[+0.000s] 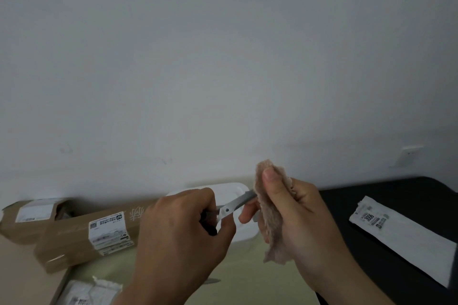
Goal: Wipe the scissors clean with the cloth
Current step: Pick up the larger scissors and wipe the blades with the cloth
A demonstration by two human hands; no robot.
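Scissors (235, 207) between left hand (181, 228) and cloth-wrapped right hand (297, 213).

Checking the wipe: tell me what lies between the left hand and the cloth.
Head view: the scissors span it, handles in the left hand, blades entering the cloth.

Left of the left hand (181, 235), a long cardboard box (74, 238) and a 2nd box (32, 215) behind it block that side low down, with a crumpled plastic bag (86, 294) nearer the person. Just behind both hands sits a white lidded tub (228, 189), and beyond it the wall (223, 69) closes the far side. Right of the right hand (297, 215), the black surface (371, 195) lies open as far as a long white package (406, 240).
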